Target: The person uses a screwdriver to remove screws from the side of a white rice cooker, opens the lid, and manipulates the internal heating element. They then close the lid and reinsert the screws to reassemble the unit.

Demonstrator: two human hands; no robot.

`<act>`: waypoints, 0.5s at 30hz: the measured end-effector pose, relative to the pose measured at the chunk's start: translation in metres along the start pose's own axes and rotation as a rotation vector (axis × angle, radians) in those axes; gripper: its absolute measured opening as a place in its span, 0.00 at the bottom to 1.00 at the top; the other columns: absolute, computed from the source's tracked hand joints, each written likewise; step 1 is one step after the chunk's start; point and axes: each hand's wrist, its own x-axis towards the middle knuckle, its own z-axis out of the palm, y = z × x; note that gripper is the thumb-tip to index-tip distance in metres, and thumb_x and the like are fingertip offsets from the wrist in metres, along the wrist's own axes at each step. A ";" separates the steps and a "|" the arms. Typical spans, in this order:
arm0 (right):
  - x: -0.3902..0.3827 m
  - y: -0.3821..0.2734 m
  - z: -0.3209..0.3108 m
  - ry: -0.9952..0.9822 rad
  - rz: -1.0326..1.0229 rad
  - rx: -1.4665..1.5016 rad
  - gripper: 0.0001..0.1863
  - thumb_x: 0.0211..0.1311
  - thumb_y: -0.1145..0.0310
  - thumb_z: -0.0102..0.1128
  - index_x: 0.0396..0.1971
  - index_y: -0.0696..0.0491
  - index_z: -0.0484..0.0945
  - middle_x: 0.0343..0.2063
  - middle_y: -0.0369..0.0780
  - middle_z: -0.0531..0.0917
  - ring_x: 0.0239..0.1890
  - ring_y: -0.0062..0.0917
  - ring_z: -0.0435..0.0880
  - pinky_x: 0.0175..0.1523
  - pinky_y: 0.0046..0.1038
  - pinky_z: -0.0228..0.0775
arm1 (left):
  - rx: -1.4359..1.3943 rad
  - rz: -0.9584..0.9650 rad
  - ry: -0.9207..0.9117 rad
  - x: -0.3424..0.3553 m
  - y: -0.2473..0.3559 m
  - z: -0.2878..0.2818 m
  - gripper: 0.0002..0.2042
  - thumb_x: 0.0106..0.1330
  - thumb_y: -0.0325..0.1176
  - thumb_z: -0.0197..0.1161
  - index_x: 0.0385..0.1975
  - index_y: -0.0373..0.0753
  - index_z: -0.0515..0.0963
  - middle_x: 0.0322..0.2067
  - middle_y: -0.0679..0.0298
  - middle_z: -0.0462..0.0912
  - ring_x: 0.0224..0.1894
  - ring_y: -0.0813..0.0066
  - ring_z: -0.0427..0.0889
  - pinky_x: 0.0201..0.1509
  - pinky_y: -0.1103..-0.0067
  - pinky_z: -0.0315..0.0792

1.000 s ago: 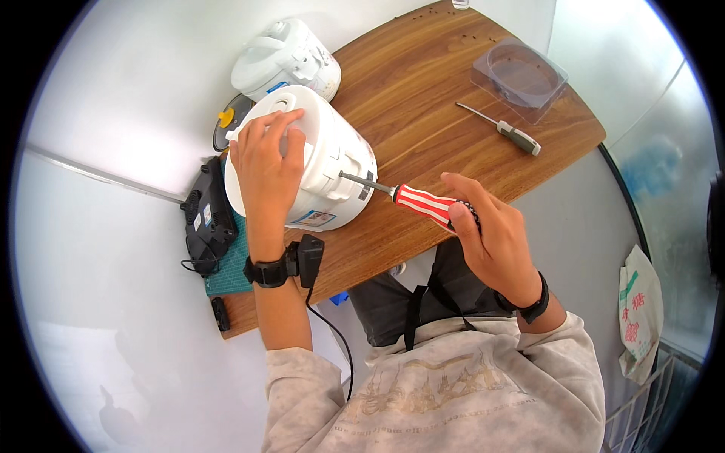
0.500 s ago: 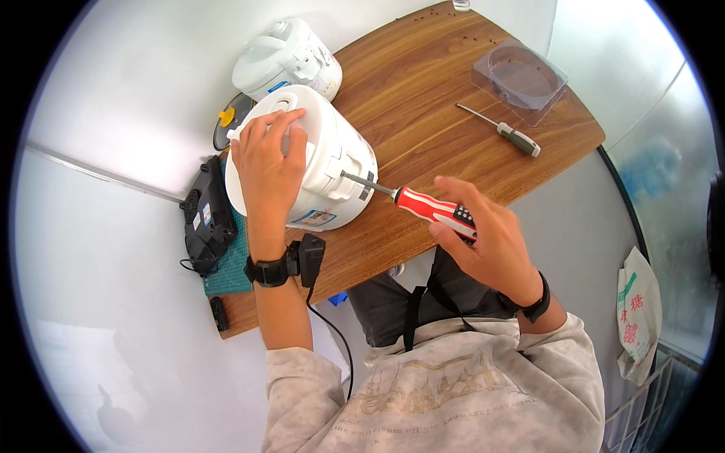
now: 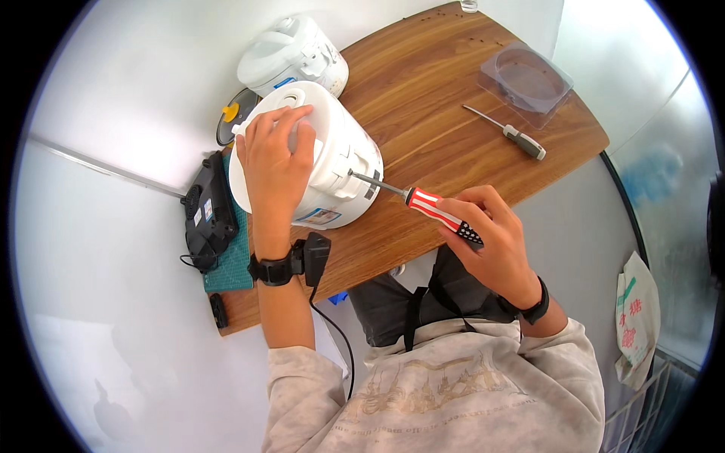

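A white rice cooker (image 3: 351,132) rests tilted on the wooden table, its latch side facing right. Across its lid lies my left hand (image 3: 276,162), fingers spread and touching the top, gripping nothing. The fingers of my right hand (image 3: 487,234) close around the rear of a screwdriver (image 3: 424,204) whose handle is red and white with a dark starred end. Its metal shaft points left, and the tip meets the cooker's side by the latch. Whether a screw sits under the tip is too small to tell.
A second white rice cooker (image 3: 302,57) stands behind, beside a dark glass lid with a yellow knob (image 3: 230,112). A black device (image 3: 208,219) lies on a green mat (image 3: 230,278). To the right are a grey-handled screwdriver (image 3: 522,141) and a clear plastic tray (image 3: 540,109).
My right fingers, loose and apart around the handle before, have closed on the screwdriver. Its handle has turned. The view has shifted slightly; my left hand stays on the lid.
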 end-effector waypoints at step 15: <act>0.002 0.000 -0.011 -0.130 0.658 1.137 0.19 0.72 0.67 0.60 0.59 0.58 0.74 0.44 0.41 0.84 0.42 0.23 0.85 0.50 0.28 0.78 | 0.005 -0.004 -0.004 0.000 0.000 -0.001 0.14 0.71 0.42 0.56 0.49 0.53 0.86 0.54 0.66 0.81 0.65 0.62 0.71 0.76 0.46 0.47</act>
